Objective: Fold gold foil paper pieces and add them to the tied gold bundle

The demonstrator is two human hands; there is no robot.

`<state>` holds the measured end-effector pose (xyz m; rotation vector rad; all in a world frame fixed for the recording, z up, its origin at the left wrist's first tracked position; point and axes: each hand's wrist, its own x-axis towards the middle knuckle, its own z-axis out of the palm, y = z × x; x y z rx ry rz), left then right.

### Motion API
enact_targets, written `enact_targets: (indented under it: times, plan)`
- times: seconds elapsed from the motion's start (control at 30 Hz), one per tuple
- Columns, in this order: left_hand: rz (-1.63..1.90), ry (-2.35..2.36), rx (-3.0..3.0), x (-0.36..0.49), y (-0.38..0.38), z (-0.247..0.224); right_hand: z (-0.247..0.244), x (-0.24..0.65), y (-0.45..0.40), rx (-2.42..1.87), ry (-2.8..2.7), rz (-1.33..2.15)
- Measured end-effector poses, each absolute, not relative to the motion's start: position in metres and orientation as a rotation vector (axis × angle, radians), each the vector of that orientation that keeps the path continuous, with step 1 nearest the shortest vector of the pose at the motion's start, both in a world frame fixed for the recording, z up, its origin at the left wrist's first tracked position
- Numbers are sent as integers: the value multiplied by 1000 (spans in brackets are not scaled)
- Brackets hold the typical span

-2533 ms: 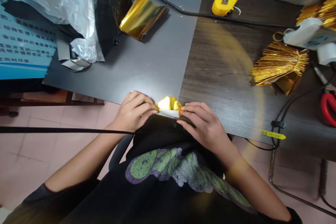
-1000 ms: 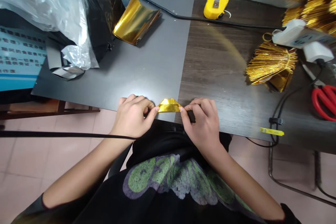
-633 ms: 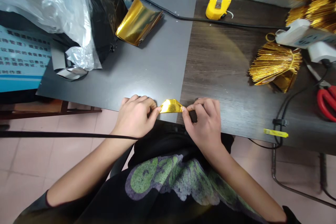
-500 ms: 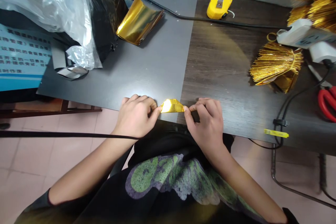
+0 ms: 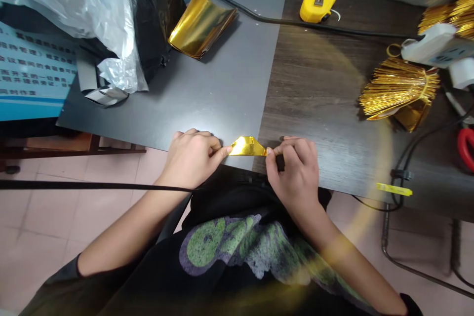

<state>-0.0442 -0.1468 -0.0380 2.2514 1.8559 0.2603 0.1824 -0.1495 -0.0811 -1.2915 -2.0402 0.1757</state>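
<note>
A small folded piece of gold foil paper point(image 5: 247, 146) is stretched between my two hands at the front edge of the table. My left hand point(image 5: 194, 155) pinches its left corner between thumb and index finger. At the right corner, my right hand point(image 5: 296, 160) pinches the foil the same way, its other fingers curled. The piece is flat along its lower side, with a raised, creased middle. Behind it, at the upper left, lies a curved stack of gold foil sheets point(image 5: 200, 24).
The table point(image 5: 222, 94) also holds a yellow tape measure point(image 5: 318, 6), a black cable, a tied gold foil bundle point(image 5: 400, 90), a white power strip point(image 5: 429, 47) and red-handled scissors point(image 5: 465, 148). Plastic bags point(image 5: 107, 19) sit at the upper left.
The view has shifted slightly, so the table items appear a little further right and up. Both hands keep their pinch on the foil, whose glare has changed.
</note>
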Motion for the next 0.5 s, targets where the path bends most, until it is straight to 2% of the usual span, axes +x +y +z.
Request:
enact_targets:
  times: [0.2, 0.33, 0.5]
  plan:
    - [124, 1853, 2179, -42, -142, -35, -76, 172, -160, -1090, -2301, 183]
    - [221, 1845, 2182, -43, -144, -38, -80, 171, -167, -1068, -2574, 175]
    - [291, 1948, 2196, -58, -147, -43, -83, 174, -168, -1069, -2629, 112]
